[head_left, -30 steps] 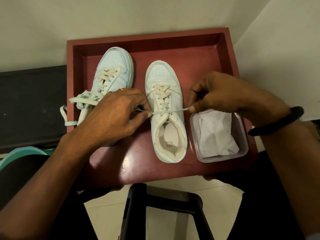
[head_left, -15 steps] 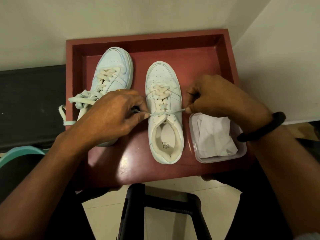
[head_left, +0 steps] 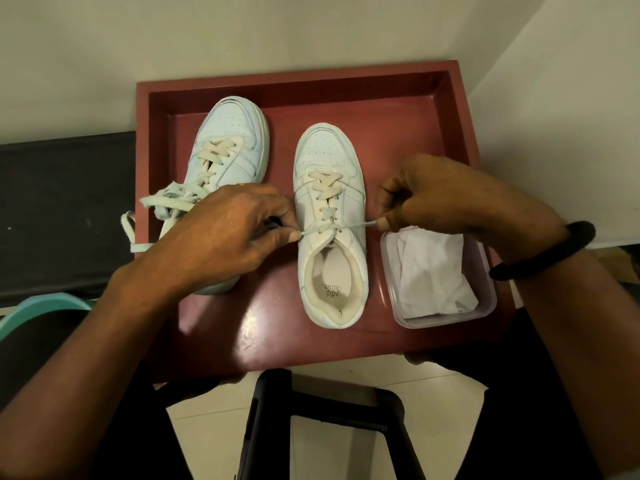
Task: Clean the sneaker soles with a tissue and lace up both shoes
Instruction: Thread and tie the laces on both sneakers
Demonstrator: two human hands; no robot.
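Two white sneakers stand toes-away in a red wooden tray (head_left: 453, 109). The right sneaker (head_left: 327, 157) is laced most of the way up, and its lace (head_left: 341, 227) is stretched taut across the top eyelets. My left hand (head_left: 225, 233) pinches the lace's left end and my right hand (head_left: 450, 192) pinches its right end. The left sneaker (head_left: 230, 133) lies partly under my left hand, its loose lace ends (head_left: 162, 202) trailing over the tray's left rim. A crumpled white tissue (head_left: 431, 271) sits in a clear plastic box (head_left: 485, 308) at the tray's right.
A black bench (head_left: 65, 202) runs along the left, against a pale wall. A teal rim (head_left: 38, 306) shows at lower left. A black frame (head_left: 325, 420) stands under the tray's near edge above a tiled floor.
Both hands keep hold of the lace ends and have pulled slightly apart, so the lace is tighter. The view has shifted a little; the sneakers and box stay where they were.
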